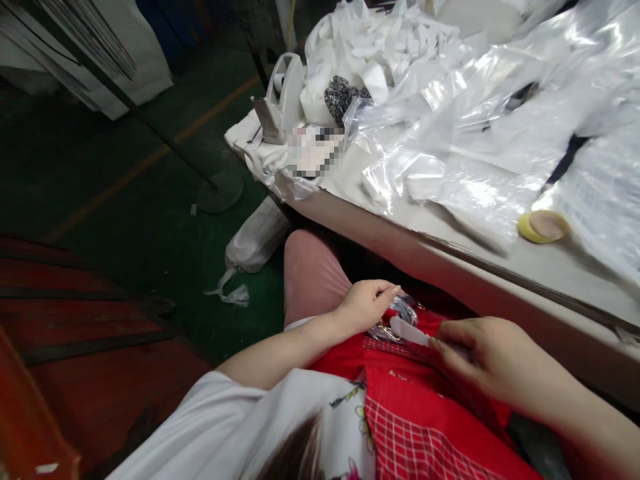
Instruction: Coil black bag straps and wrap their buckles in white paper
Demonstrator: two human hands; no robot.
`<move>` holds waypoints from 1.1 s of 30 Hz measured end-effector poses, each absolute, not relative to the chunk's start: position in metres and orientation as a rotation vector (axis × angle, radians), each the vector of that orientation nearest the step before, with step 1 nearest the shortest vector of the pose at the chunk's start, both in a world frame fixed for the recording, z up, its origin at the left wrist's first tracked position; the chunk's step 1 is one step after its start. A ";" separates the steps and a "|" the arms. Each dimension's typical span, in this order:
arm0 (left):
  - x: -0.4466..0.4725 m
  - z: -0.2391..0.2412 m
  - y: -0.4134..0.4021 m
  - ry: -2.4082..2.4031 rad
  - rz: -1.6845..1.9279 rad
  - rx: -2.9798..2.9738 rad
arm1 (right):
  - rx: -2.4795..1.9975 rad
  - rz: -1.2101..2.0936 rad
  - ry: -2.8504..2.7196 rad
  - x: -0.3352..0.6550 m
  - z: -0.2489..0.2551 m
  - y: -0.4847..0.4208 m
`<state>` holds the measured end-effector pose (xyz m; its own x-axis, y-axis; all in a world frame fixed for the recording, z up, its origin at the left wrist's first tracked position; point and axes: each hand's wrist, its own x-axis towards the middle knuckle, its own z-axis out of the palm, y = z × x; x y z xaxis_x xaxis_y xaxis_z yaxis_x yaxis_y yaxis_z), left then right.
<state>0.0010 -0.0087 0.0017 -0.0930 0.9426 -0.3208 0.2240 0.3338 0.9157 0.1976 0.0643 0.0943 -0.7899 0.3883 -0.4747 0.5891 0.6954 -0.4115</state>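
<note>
Ok, so a white strip [411, 331] is pinched in the right hand [483, 350], right by a silvery bundle [404, 311] over the lap. The left hand [369, 303] is curled at that bundle, but whether it's really gripped can't be told. Red apron's [345, 360] spread underneath; loads of clear plastic [425, 120] is piled on the desk [350, 179].

Pale implement [410, 331], partly hidden
</note>
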 end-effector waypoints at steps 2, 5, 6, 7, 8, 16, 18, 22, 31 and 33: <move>0.004 0.007 -0.011 1.569 0.891 1.178 | 0.793 -0.628 2.585 0.186 0.099 0.058; 0.008 0.017 -0.013 1.585 0.902 1.298 | 0.822 -0.404 2.639 0.171 0.107 0.048; 0.008 0.020 -0.014 1.592 0.907 1.324 | 0.823 -0.337 2.653 0.167 0.109 0.045; 0.008 0.022 -0.015 1.602 0.914 1.341 | 0.813 -0.285 2.667 0.164 0.111 0.043; 0.008 0.023 -0.016 1.613 0.922 1.349 | 0.797 -0.248 2.680 0.163 0.113 0.041; 0.007 0.023 -0.024 1.637 0.892 1.269 | 0.763 -0.124 2.736 0.155 0.111 0.019; 0.007 0.023 -0.024 1.634 0.920 1.316 | 0.742 -0.131 2.752 0.149 0.102 0.019; 0.005 0.020 -0.023 1.632 0.947 1.334 | 0.667 -0.285 2.795 0.146 0.096 0.023; 0.007 0.019 -0.020 1.573 0.931 1.291 | 0.779 -0.257 2.764 0.156 0.094 0.016; 0.008 0.020 -0.020 1.563 0.941 1.316 | 0.861 -0.187 2.776 0.154 0.088 0.018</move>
<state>0.0083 -0.0196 0.0199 -0.0708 0.9873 -0.1422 0.3363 0.1578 0.9284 0.1541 0.0185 0.0877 -0.8016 0.5415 -0.2536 0.5706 0.8194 -0.0540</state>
